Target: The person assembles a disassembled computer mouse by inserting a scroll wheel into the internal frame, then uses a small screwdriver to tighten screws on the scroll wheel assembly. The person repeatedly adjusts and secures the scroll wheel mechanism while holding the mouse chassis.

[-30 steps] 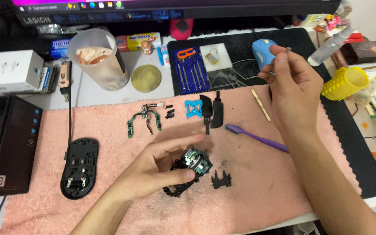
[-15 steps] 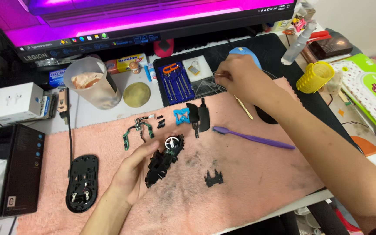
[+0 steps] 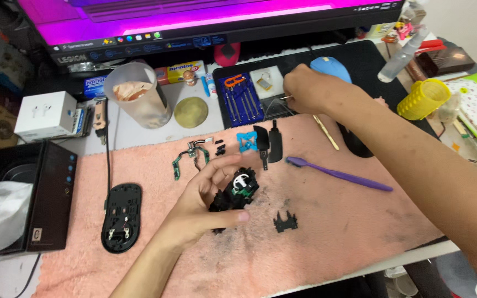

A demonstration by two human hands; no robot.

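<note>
Mouse frame [image 3: 234,193] in left hand [image 3: 201,207]

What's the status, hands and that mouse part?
Left hand grips black mouse frame over pink towel. Right hand reaches to screwdriver set, pinching a thin tool. Purple toothbrush lies between.

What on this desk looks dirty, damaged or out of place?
The pink towel bears dark smudges around the left hand and the black mouse part it holds. Small mouse pieces lie scattered; nothing looks broken.
</note>
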